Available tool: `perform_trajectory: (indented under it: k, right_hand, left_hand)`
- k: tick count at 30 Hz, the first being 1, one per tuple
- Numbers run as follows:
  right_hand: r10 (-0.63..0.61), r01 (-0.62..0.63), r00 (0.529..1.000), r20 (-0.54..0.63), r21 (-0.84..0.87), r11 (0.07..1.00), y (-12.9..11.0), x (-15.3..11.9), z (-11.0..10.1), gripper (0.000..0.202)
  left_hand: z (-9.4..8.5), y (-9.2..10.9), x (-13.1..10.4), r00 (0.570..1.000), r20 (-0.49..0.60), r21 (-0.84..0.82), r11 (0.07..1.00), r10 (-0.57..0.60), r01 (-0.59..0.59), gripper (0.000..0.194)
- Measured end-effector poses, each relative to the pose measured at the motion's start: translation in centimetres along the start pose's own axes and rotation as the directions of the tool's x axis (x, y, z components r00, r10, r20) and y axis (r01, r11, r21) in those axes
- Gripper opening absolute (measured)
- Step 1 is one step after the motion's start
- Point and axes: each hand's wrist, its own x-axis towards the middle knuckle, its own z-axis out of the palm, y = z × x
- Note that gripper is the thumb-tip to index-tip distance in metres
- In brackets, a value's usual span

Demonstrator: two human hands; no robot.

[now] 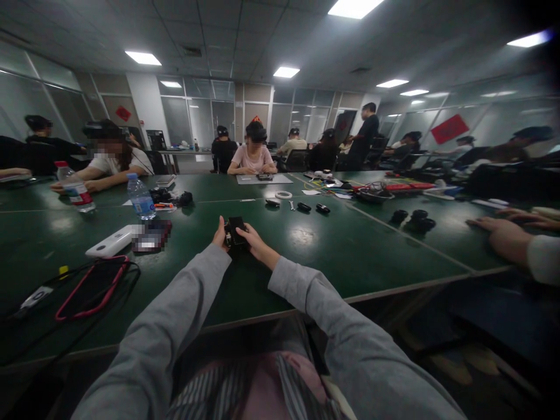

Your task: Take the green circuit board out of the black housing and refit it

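Observation:
Both my hands are held out over the green table [306, 256], around a small black box-shaped thing [237, 228] whose exact kind I cannot make out. My left hand [220, 234] grips its left side, thumb pointing up, where a small pale or metallic part shows. From the right, my right hand [257, 242] holds it with the thumb laid across its front face. The fingers behind it are mostly hidden. Beyond my hands lie several small black pieces [304, 207], a small silver wrench-like piece [292, 205] and a white ring [283, 195].
To the left are a red-capped bottle [75, 186], a blue-capped bottle [140, 197], a white device [114, 240], and a pink-edged phone [93, 289] with cables. Black round parts [419, 220] and a co-worker's hands [507, 233] are at right. A person [252, 154] sits opposite.

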Motion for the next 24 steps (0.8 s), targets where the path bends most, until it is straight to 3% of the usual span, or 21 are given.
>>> perform_trajectory:
  k: [8,14,19,24]
  right_hand:
    - [-0.083,0.056,0.979,-0.186,-0.147,0.988,-0.6,0.0,-0.5,0.041]
    - [0.029,-0.024,0.981,-0.193,0.028,0.999,-1.5,1.1,-1.9,0.05]
    - [0.063,-0.072,0.953,-0.296,-0.02,0.997,-1.5,1.1,-2.3,0.066]
    - [0.052,-0.072,0.968,-0.247,-0.072,0.995,-1.1,1.0,-2.2,0.043]
  left_hand:
    - [-1.0,0.2,0.3,0.995,0.009,0.018,0.995,0.096,-0.096,0.065]
    - [-1.2,0.9,0.0,0.992,0.015,-0.033,0.992,0.123,-0.122,0.063]
    - [-1.5,1.2,0.2,0.994,0.028,-0.055,0.993,0.106,-0.104,0.062]
    - [-1.9,1.5,0.4,0.992,0.044,-0.037,0.992,0.121,-0.119,0.064]
